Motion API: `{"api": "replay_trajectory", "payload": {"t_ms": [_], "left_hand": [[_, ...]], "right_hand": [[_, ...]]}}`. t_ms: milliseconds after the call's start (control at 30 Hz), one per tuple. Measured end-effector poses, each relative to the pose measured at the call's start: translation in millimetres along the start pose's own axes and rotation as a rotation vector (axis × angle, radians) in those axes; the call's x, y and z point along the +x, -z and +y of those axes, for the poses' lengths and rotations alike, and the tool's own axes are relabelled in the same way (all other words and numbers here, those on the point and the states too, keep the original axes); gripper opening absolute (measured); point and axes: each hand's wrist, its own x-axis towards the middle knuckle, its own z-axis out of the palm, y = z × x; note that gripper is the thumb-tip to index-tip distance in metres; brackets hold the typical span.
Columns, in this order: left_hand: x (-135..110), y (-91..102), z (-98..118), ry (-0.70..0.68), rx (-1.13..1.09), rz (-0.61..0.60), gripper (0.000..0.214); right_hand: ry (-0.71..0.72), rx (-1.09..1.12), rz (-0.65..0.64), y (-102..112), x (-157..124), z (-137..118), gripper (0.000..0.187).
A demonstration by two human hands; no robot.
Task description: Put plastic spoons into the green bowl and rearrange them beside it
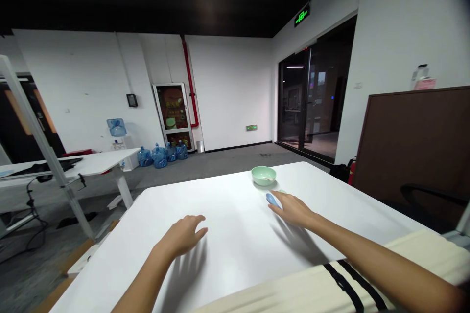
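My right hand (292, 209) lies palm down on the white table (227, 205), fingers extended and reaching over a small blue object, possibly a plastic spoon (272, 199). Its far end is hidden under my fingers, and I cannot tell whether they grip it. A sliver of pale green (282, 191) shows just beyond those fingers. Slightly farther on stands a mint-green bowl (263, 175) with something small and pale inside. My left hand (181, 235) rests on the table nearer the middle, fingers apart, holding nothing.
A cream cloth with black stripes (341, 286) lies along the near table edge. A white desk (88, 166) stands to the left, a brown panel (414, 142) and dark chair to the right. Blue water jugs (159, 156) sit on the floor beyond.
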Motion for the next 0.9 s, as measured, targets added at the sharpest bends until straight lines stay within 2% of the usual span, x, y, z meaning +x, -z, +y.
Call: {"api": "replay_trajectory", "payload": {"t_ms": [400,600,733,900], "left_hand": [[0,-1.2,-2,0.003,0.003,-0.003,0.057],[-2,3.1,3,0.006,0.013,-0.004,0.057],[-3,5.7,6,0.007,0.014,0.005,0.057],[-2,5.2,5,0.012,0.022,0.0,0.056]], "right_hand": [[-0.015,0.011,-0.015,2,-1,-1,0.061],[-0.013,0.01,0.005,3,4,-3,0.052],[-0.059,-0.039,0.001,8,21,-4,0.047],[-0.138,-0.112,0.059,16,62,-1,0.047]]}}
